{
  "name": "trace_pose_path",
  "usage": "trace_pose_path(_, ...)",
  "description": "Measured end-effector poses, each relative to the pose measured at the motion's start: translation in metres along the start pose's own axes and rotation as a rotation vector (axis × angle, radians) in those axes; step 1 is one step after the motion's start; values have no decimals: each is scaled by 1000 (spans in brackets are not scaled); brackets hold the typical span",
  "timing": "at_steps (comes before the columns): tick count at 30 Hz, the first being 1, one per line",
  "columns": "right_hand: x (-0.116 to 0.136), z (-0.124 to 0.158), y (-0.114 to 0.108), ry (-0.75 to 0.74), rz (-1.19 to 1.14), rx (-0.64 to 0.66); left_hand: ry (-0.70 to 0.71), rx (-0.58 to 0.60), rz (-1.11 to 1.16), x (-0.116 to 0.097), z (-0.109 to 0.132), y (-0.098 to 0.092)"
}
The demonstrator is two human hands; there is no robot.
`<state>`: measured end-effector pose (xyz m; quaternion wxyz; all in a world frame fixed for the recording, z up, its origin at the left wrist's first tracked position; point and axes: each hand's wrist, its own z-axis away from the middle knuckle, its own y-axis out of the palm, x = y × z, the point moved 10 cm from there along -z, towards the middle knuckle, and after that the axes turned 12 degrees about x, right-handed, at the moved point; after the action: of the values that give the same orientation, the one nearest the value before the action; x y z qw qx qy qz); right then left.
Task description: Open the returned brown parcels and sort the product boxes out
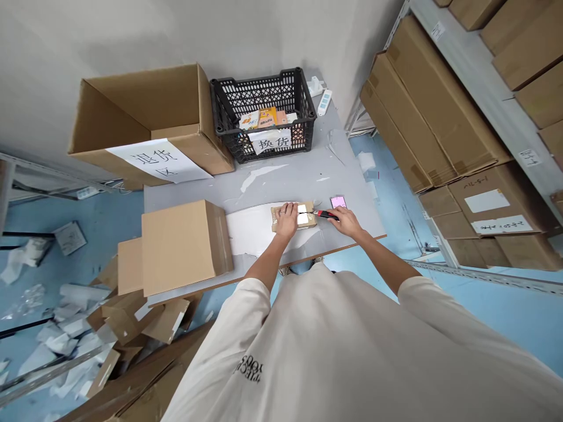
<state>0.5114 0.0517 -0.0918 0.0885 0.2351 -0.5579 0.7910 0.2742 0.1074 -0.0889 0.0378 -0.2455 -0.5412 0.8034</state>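
Observation:
A small cardboard box (311,220) with a white label lies on the table near its front edge. My left hand (287,219) grips the left part of this box, with the fingers over its top. In my right hand (346,222) is a red and black utility knife (326,214), closed in the fingers. Its tip points left and reaches the right end of the box, at the label. Whether the blade is in the cardboard I cannot tell. A flat pink-faced item (338,201) lies just beyond my right hand.
A large open carton (176,140) and a black crate (264,140) holding small packages stand at the back of the table (303,176). A closed carton (180,249) is at the left. Power strips (324,102) lie back right. Stacked cartons (431,105) fill the right shelves; scraps litter the left floor.

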Motion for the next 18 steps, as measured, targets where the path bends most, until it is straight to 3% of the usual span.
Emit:
trace_pose_path(8,7,-10,-3,-59,69,19,-11,-7,-23,6,-1,5)
trace_pose_path(10,-3,-13,-11,-54,50,13,-15,-12,-24,7,0,6)
trace_pose_path(14,-48,-12,-48,106,-57,-129,-18,-1,-17,6,1,8)
trace_pose_path(18,-49,-22,-54,39,-144,-61,-22,8,0,3,4,5)
